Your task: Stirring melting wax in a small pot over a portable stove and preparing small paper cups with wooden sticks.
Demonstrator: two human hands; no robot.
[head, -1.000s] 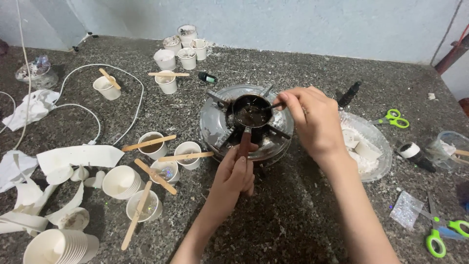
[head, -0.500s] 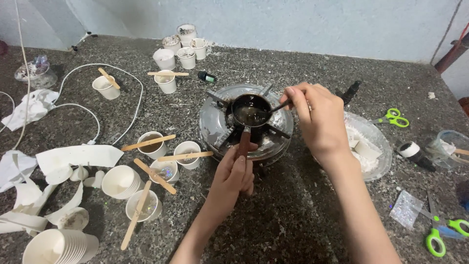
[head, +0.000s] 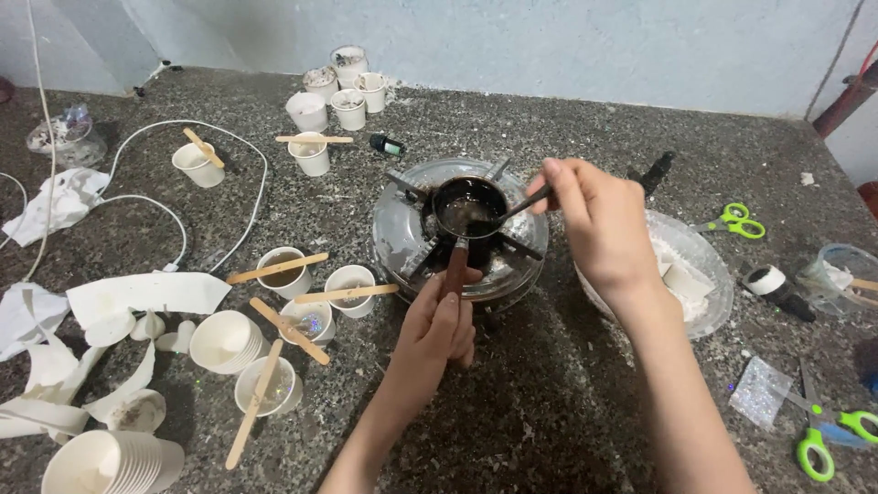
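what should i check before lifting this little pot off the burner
1. Left hand wrapped on the pot's brown handle: ok.
2. Small pot sitting level on the burner supports: ok.
3. Spoon out of the dark liquid: not ok, right hand holds it with its tip in the pot.
4. Flame off: cannot tell.
5. Paper cups with wooden sticks upright near the left hand: ok.

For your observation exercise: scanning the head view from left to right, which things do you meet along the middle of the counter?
Crumpled white paper → stacked paper cups → left hand on the small pot's handle → right hand → clear bowl → green scissors.
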